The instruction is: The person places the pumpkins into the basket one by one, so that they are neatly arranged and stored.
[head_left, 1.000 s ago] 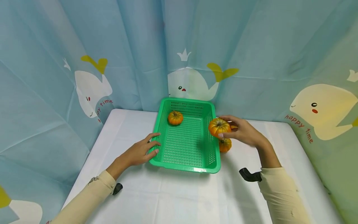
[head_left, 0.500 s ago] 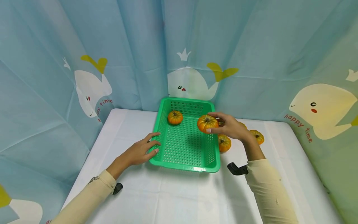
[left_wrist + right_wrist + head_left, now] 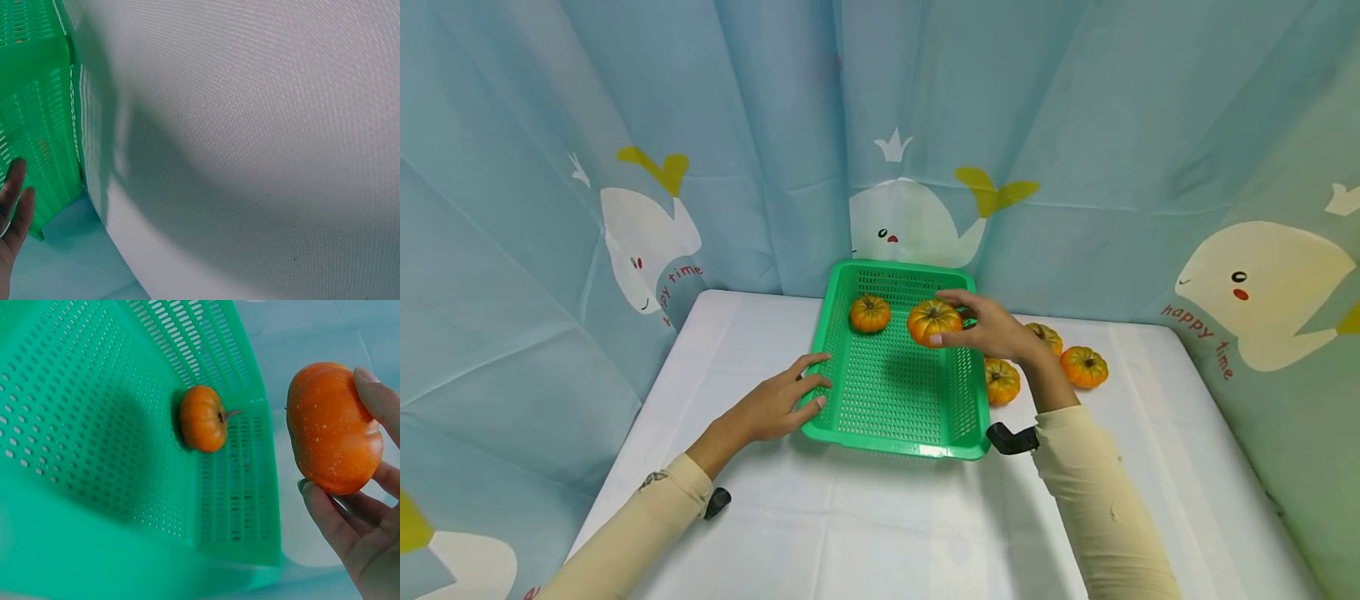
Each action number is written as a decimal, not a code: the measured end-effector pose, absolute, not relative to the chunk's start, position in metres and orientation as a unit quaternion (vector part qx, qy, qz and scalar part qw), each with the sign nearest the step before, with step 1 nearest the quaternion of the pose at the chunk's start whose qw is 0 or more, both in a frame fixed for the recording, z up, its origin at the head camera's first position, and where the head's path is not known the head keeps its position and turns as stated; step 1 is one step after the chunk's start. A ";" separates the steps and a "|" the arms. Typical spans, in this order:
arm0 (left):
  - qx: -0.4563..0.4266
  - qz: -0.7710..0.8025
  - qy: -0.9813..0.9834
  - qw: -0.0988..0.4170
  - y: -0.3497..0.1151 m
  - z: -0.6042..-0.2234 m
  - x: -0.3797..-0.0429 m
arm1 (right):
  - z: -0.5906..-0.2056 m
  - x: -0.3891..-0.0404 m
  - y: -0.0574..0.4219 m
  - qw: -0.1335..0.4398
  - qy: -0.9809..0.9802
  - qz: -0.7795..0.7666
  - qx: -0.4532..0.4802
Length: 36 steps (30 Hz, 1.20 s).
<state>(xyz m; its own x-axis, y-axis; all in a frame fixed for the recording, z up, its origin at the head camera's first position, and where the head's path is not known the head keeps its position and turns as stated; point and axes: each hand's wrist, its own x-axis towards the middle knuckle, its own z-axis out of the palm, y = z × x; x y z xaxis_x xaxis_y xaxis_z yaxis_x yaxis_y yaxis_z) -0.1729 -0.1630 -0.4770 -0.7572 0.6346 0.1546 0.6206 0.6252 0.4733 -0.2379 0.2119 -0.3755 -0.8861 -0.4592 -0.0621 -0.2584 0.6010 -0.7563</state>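
My right hand point(image 3: 996, 329) holds a small orange pumpkin point(image 3: 934, 323) above the green plastic basket point(image 3: 887, 447), thumb and fingers on opposite sides of it. In the right wrist view, the held pumpkin point(image 3: 334, 428) shows its smooth, ribbed side, and the basket's floor lies beyond it. A second pumpkin point(image 3: 870, 314) sits inside, in the far left corner of the basket. My left hand point(image 3: 771, 407) rests at the basket's left rim with fingers spread and loosely extended. Only a few of its fingertips point(image 3: 24, 203) appear in the left wrist view, against the perforated basket wall.
Several more pumpkins lie on the white tabletop point(image 3: 880, 525) right of the basket: one by its wall point(image 3: 1002, 382), one partly behind my right wrist point(image 3: 1047, 335), one farther right point(image 3: 1084, 367). A blue whale-print curtain point(image 3: 775, 150) hangs behind the table.
My right hand has carried the pumpkin leftward from the basket's right rim to over its interior, uncovering pumpkins on the table. The left hand stays at the rim.
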 end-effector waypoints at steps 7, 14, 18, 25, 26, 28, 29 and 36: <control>0.345 0.259 0.902 0.021 -0.163 -0.476 -0.174 | -0.379 -0.247 0.200 0.135 0.883 -0.403 -0.197; 0.344 0.258 0.902 0.020 -0.163 -0.479 -0.174 | -0.387 -0.253 0.187 0.152 0.874 -0.420 -0.193; 0.343 0.260 0.902 0.020 -0.163 -0.480 -0.174 | -0.394 -0.258 0.183 0.152 0.873 -0.416 -0.202; 0.348 0.260 0.900 0.021 -0.163 -0.479 -0.173 | -0.403 -0.264 0.175 0.155 0.881 -0.401 -0.196; 0.348 0.261 0.900 0.022 -0.163 -0.479 -0.174 | -0.404 -0.264 0.174 0.155 0.882 -0.399 -0.196; 0.348 0.262 0.900 0.024 -0.163 -0.479 -0.174 | -0.406 -0.266 0.171 0.159 0.880 -0.402 -0.196; 0.348 0.262 0.900 0.025 -0.163 -0.478 -0.174 | -0.407 -0.266 0.169 0.162 0.879 -0.403 -0.196; 0.349 0.260 0.900 0.022 -0.164 -0.479 -0.174 | -0.415 -0.271 0.157 0.172 0.886 -0.389 -0.187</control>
